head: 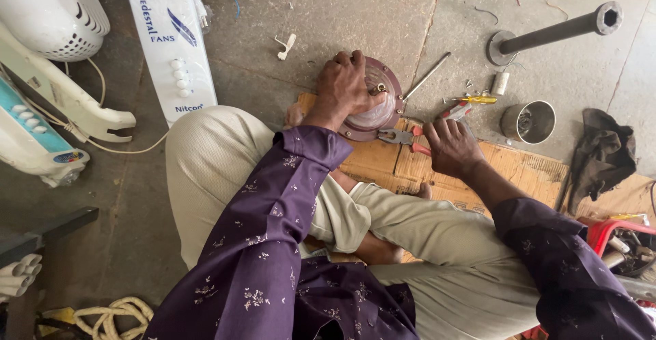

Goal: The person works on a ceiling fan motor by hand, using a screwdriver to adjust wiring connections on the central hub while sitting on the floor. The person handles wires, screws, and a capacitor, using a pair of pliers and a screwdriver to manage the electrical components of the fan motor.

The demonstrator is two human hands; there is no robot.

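I sit cross-legged on the floor in purple sleeves and beige trousers. My left hand [347, 86] grips the top of a round maroon fan motor [378, 111] with a metal centre, standing on edge on a sheet of cardboard [519, 169]. My right hand [449, 146] rests on the red handles of a pair of pliers [403, 137] lying on the cardboard beside the motor; whether the fingers close around them I cannot tell.
A thin metal rod [427, 76], a yellow-handled screwdriver [478, 99], a small white capacitor [500, 83] and a steel cup [529, 121] lie to the right. A black pipe stand [557, 32], dark rag [605, 155], white fan panels [171, 39] and coiled rope [113, 313] surround me.
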